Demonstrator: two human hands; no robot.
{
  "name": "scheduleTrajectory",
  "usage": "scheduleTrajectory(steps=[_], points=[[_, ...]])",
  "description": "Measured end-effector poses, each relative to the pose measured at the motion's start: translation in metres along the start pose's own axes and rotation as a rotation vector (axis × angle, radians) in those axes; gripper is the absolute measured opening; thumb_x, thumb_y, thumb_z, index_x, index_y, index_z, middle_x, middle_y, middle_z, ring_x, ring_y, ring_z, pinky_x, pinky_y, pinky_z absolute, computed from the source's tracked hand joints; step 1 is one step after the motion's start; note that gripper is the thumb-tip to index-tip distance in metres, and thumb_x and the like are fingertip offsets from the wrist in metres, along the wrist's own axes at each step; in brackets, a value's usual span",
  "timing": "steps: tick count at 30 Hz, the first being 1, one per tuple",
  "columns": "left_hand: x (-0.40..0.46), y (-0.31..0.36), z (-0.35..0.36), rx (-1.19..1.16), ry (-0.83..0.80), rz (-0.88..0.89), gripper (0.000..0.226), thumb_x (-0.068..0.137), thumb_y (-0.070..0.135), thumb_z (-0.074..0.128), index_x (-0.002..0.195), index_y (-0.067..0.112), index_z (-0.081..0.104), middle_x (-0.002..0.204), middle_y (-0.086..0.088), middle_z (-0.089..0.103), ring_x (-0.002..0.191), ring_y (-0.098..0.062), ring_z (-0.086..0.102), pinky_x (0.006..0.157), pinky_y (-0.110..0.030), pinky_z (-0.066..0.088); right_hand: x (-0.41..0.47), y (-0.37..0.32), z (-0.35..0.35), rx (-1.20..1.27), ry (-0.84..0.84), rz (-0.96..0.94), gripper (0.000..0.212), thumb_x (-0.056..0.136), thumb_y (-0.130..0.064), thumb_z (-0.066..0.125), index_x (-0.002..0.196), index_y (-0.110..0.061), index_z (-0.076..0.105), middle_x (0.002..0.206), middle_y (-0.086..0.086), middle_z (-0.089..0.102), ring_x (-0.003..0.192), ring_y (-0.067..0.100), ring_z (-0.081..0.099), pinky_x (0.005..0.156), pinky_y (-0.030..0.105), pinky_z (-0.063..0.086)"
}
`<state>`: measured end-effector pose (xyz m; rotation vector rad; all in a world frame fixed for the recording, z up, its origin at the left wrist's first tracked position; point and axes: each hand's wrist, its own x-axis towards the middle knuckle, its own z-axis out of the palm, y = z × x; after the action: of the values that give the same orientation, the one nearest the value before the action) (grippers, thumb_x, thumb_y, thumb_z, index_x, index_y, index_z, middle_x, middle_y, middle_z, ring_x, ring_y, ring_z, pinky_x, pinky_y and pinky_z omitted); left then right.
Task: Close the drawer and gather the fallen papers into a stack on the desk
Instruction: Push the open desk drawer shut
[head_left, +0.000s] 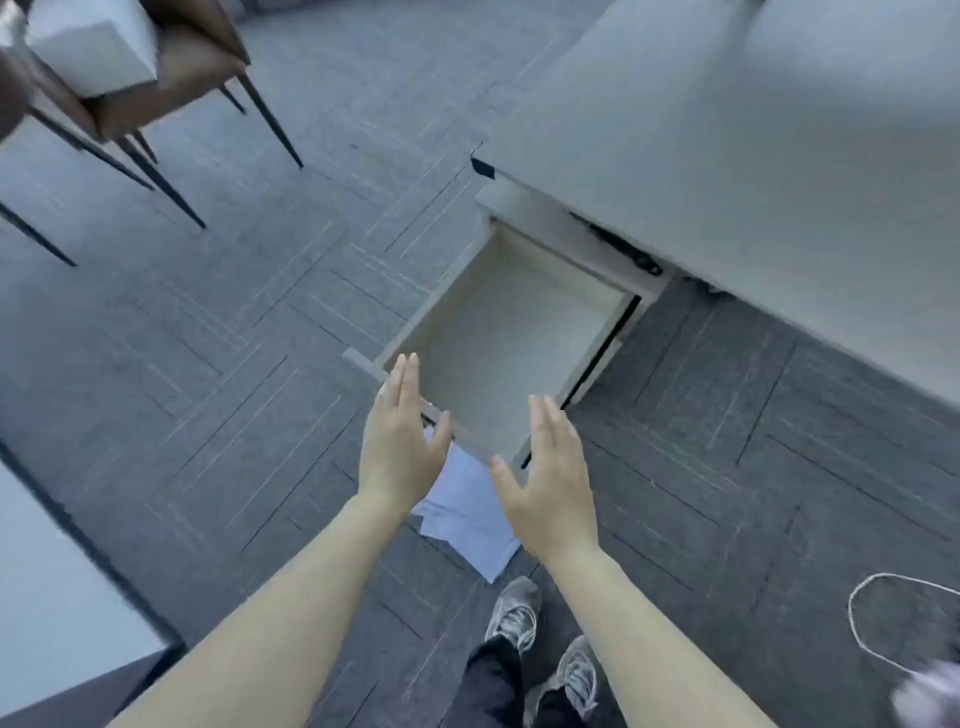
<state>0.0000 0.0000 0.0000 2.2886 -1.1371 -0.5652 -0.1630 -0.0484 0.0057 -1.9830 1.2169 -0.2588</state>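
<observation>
A white drawer (550, 283) stands pulled out from under the pale desk (753, 145), and its inside looks empty. On the carpet in front of it lie several white papers (467, 512), overlapping and partly hidden by my hands. My left hand (400, 441) hovers over the drawer's front left edge, fingers straight and together, holding nothing. My right hand (550, 483) is raised beside it over the drawer's front right corner, palm inward, also with nothing in it.
Brown chairs with thin dark legs (171, 78) stand at the upper left. A white surface with a dark edge (62, 561) fills the lower left. My shoes (519, 613) are just behind the papers. A white cable loop (904, 618) lies on the grey carpet at the right.
</observation>
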Motion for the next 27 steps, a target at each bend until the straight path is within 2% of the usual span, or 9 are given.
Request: scheduleTrajectory(steps=[4, 6, 8, 10, 12, 14, 18, 23, 27], points=[[-0.002, -0.057, 0.034, -0.207, -0.161, -0.473, 0.065, 0.094, 0.023, 0.045, 0.153, 0.016, 0.017, 0.161, -0.002, 0.023, 0.146, -0.02, 0.027, 0.115, -0.036, 0.026, -0.008, 0.015, 0.065, 0.467, -0.24, 0.467, 0.056, 0.094, -0.029, 0.05, 0.147, -0.021, 0.034, 0.142, -0.005, 0.045, 0.134, 0.013, 0.039, 0.1, 0.028, 0.037], [0.003, -0.074, 0.05, -0.269, -0.213, -0.581, 0.063, 0.093, 0.025, 0.043, 0.152, 0.017, 0.021, 0.159, -0.002, 0.03, 0.142, -0.021, 0.034, 0.111, -0.036, 0.032, -0.003, 0.024, 0.087, 0.708, -0.253, 0.684, 0.053, 0.094, -0.023, 0.051, 0.145, -0.016, 0.037, 0.131, -0.001, 0.05, 0.127, 0.018, 0.048, 0.104, 0.036, 0.042], [0.016, -0.081, 0.06, -0.339, -0.21, -0.628, 0.061, 0.092, 0.025, 0.041, 0.15, 0.018, 0.027, 0.156, 0.0, 0.036, 0.132, -0.016, 0.046, 0.097, -0.028, 0.039, 0.008, 0.032, 0.099, 0.899, -0.218, 0.816, 0.047, 0.093, -0.02, 0.05, 0.139, -0.02, 0.041, 0.127, 0.0, 0.053, 0.124, 0.021, 0.051, 0.105, 0.043, 0.044], [0.029, -0.086, 0.069, -0.413, -0.168, -0.657, 0.054, 0.091, 0.021, 0.039, 0.146, 0.02, 0.038, 0.143, 0.001, 0.051, 0.102, -0.009, 0.058, 0.082, -0.022, 0.04, 0.017, 0.036, 0.107, 1.035, -0.159, 0.899, 0.035, 0.093, -0.018, 0.049, 0.128, -0.023, 0.046, 0.125, -0.001, 0.055, 0.121, 0.022, 0.054, 0.101, 0.044, 0.047], [0.04, -0.084, 0.076, -0.438, -0.088, -0.655, 0.046, 0.09, 0.018, 0.04, 0.133, 0.022, 0.055, 0.111, 0.001, 0.066, 0.082, -0.014, 0.054, 0.072, -0.026, 0.04, 0.025, 0.038, 0.11, 1.123, -0.092, 0.944, 0.031, 0.094, -0.014, 0.048, 0.124, -0.017, 0.051, 0.128, 0.003, 0.057, 0.121, 0.024, 0.057, 0.094, 0.042, 0.048], [0.05, -0.078, 0.081, -0.425, -0.017, -0.677, 0.038, 0.09, 0.018, 0.043, 0.121, 0.022, 0.065, 0.091, 0.004, 0.068, 0.076, -0.019, 0.054, 0.069, -0.03, 0.041, 0.032, 0.039, 0.109, 1.154, -0.05, 0.955, 0.028, 0.095, -0.012, 0.048, 0.123, -0.014, 0.053, 0.128, 0.005, 0.057, 0.12, 0.026, 0.059, 0.088, 0.039, 0.05], [0.071, -0.067, 0.095, -0.408, 0.034, -0.665, 0.035, 0.089, 0.017, 0.051, 0.12, 0.023, 0.067, 0.098, 0.0, 0.073, 0.093, -0.021, 0.064, 0.074, -0.026, 0.042, 0.054, 0.047, 0.095, 1.182, -0.007, 0.938, 0.018, 0.096, -0.01, 0.046, 0.107, -0.018, 0.058, 0.121, 0.004, 0.06, 0.113, 0.025, 0.061, 0.09, 0.041, 0.052], [0.114, -0.037, 0.112, -0.379, 0.085, -0.618, 0.028, 0.088, 0.02, 0.056, 0.111, 0.022, 0.07, 0.103, -0.003, 0.075, 0.097, -0.026, 0.065, 0.083, -0.034, 0.05, 0.096, 0.065, 0.07, 1.175, 0.02, 0.899, 0.028, 0.096, -0.008, 0.043, 0.121, -0.012, 0.055, 0.128, 0.008, 0.06, 0.114, 0.026, 0.061, 0.087, 0.04, 0.052], [0.161, -0.008, 0.134, -0.34, 0.105, -0.563, 0.027, 0.088, 0.021, 0.059, 0.112, 0.018, 0.07, 0.103, -0.002, 0.076, 0.099, -0.024, 0.066, 0.083, -0.031, 0.048, 0.139, 0.086, 0.039, 1.197, 0.025, 0.861, 0.025, 0.095, -0.007, 0.044, 0.115, -0.015, 0.057, 0.129, 0.009, 0.06, 0.116, 0.027, 0.061, 0.091, 0.042, 0.051]])
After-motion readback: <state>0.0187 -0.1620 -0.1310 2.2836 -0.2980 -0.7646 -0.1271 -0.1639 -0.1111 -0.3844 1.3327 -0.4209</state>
